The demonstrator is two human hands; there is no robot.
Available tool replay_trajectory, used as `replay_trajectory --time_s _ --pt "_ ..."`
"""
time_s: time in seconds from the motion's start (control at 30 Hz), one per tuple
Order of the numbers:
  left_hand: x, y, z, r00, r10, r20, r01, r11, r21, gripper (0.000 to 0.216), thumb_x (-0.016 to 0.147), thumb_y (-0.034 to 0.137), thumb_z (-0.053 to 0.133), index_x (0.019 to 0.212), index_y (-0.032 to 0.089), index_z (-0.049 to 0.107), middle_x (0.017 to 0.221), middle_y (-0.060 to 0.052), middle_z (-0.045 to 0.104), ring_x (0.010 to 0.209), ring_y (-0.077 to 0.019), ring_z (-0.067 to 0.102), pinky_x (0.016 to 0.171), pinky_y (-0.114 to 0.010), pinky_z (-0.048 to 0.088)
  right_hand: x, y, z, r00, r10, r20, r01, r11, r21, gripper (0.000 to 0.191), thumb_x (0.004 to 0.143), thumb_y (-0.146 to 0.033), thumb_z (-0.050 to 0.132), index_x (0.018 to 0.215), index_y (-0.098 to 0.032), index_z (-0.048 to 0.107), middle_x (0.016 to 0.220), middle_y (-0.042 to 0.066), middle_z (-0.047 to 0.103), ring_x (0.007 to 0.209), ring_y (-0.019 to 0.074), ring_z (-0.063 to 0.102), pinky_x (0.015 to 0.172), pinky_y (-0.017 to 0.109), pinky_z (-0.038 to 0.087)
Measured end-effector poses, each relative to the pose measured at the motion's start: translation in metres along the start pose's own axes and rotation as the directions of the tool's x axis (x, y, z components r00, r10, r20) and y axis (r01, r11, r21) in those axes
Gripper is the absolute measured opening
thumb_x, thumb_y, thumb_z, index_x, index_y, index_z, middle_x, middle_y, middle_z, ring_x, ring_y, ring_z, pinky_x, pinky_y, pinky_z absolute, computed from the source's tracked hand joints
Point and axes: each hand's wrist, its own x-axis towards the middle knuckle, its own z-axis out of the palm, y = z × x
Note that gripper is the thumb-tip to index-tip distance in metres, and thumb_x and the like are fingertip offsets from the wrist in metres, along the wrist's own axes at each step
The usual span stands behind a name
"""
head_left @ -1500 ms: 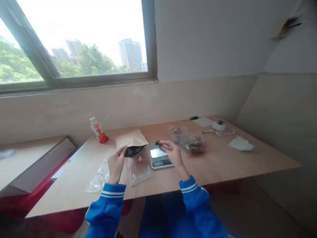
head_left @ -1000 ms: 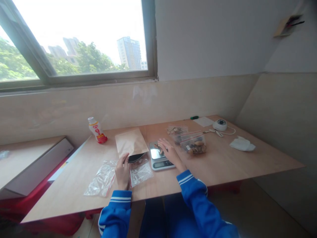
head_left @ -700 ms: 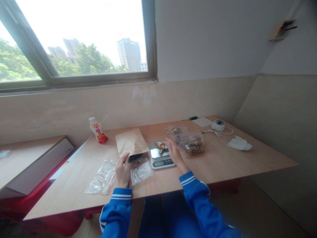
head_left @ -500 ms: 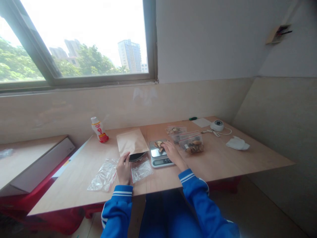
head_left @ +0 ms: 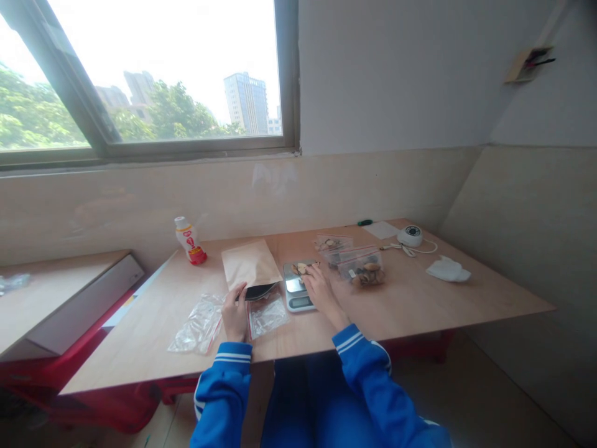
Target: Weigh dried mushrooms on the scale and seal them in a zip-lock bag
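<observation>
A small silver kitchen scale (head_left: 296, 292) sits mid-table with a few brown pieces (head_left: 300, 269) on its platform. My right hand (head_left: 318, 287) lies over the scale, fingertips at those pieces; whether it grips any is unclear. My left hand (head_left: 236, 314) rests on the table, its fingers at the dark open mouth of a brown paper pouch (head_left: 249, 266) lying flat. Under and beside that hand lie clear zip bags with red seals (head_left: 267, 312), apparently empty.
Filled zip bags (head_left: 362, 271) of brown pieces lie right of the scale. A small drink bottle (head_left: 190, 240) stands at the back left. A white round device (head_left: 410, 236) with a cable, a white cloth (head_left: 446, 269) and a paper sit far right. A low box (head_left: 69, 305) stands left.
The paper pouch, earlier lifted by my left hand, now lies flat. Brown pieces have appeared on the scale, and my right hand has settled down onto them.
</observation>
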Motion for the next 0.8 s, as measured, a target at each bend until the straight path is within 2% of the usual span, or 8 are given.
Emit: replay_trajectory --time_s 0.17,0.27,0.37,0.47,0.5,0.57,0.67,0.8 --pt "0.001 0.003 0.000 1.000 -0.011 0.008 0.011 1.000 0.001 0.030 0.085 0.042 0.052 0.102 0.023 0.068 0.109 -0.006 0.070 0.106 -0.0230 0.063 0.097 -0.038 0.045 -0.002 -0.023 -0.010 1.000 -0.006 -0.024 0.008 0.997 0.078 0.040 0.098 -0.030 0.031 0.118 -0.019 0.064 0.132 0.013 0.056 0.131 0.0283 0.040 0.108 0.052 0.032" --pt "0.001 0.004 0.000 1.000 -0.009 -0.006 0.009 1.000 -0.001 0.030 0.085 0.042 0.052 0.101 0.023 0.068 0.108 -0.006 0.070 0.104 -0.0224 0.063 0.095 -0.037 0.047 -0.003 -0.048 -0.016 0.998 -0.045 -0.048 0.054 0.979 0.198 0.039 0.098 -0.027 0.030 0.116 -0.018 0.064 0.122 0.014 0.061 0.123 0.0253 0.049 0.106 0.047 0.037" --pt "0.002 0.005 0.000 0.998 0.017 -0.054 -0.016 1.000 0.016 0.030 0.086 0.042 0.050 0.102 0.024 0.068 0.108 -0.005 0.071 0.104 -0.0213 0.063 0.092 -0.034 0.048 -0.004 -0.082 -0.005 0.978 -0.190 0.086 0.151 0.930 0.335 0.034 0.096 -0.021 0.034 0.114 -0.017 0.063 0.112 0.011 0.066 0.110 0.0202 0.058 0.100 0.038 0.046" --pt "0.000 0.008 -0.002 0.995 0.043 -0.095 -0.038 0.998 0.059 0.029 0.086 0.041 0.050 0.102 0.024 0.069 0.107 -0.004 0.071 0.101 -0.0212 0.064 0.087 -0.033 0.049 -0.002 -0.113 0.021 0.904 -0.326 0.278 0.239 0.922 0.304 0.031 0.093 -0.013 0.041 0.116 -0.016 0.061 0.116 0.009 0.066 0.112 0.0178 0.057 0.098 0.030 0.046" --pt "-0.001 0.009 -0.003 0.993 0.048 -0.106 -0.040 0.997 0.072 0.029 0.086 0.040 0.050 0.101 0.024 0.069 0.106 -0.005 0.072 0.099 -0.0212 0.065 0.085 -0.033 0.049 0.000 -0.121 0.031 0.890 -0.313 0.333 0.235 0.938 0.253 0.031 0.092 -0.010 0.041 0.116 -0.016 0.060 0.118 0.009 0.065 0.114 0.0176 0.056 0.098 0.029 0.046" --pt "-0.003 0.011 -0.004 0.989 0.051 -0.136 -0.039 0.995 0.091 0.029 0.087 0.040 0.051 0.100 0.023 0.070 0.103 -0.005 0.072 0.093 -0.0209 0.066 0.081 -0.032 0.049 0.005 -0.134 0.050 0.894 -0.239 0.380 0.186 0.968 0.171 0.032 0.089 -0.006 0.043 0.115 -0.013 0.060 0.118 0.012 0.064 0.114 0.0201 0.056 0.095 0.029 0.048" --pt "-0.005 0.012 -0.006 0.980 0.061 -0.189 -0.041 0.993 0.107 0.029 0.087 0.039 0.050 0.100 0.022 0.070 0.100 -0.006 0.073 0.089 -0.0201 0.066 0.078 -0.031 0.049 0.016 -0.144 0.069 0.903 -0.135 0.408 0.106 0.990 0.092 0.029 0.085 -0.003 0.045 0.108 -0.006 0.062 0.109 0.019 0.066 0.106 0.0268 0.060 0.089 0.037 0.050" --pt "-0.005 0.008 -0.007 0.968 0.116 -0.223 -0.096 0.991 0.097 0.030 0.088 0.039 0.048 0.098 0.021 0.070 0.100 -0.007 0.072 0.093 -0.0207 0.064 0.083 -0.033 0.047 0.037 -0.150 0.083 0.901 -0.104 0.421 0.065 0.992 0.105 0.027 0.082 0.000 0.046 0.101 -0.005 0.065 0.099 0.021 0.070 0.094 0.0265 0.064 0.085 0.041 0.050"
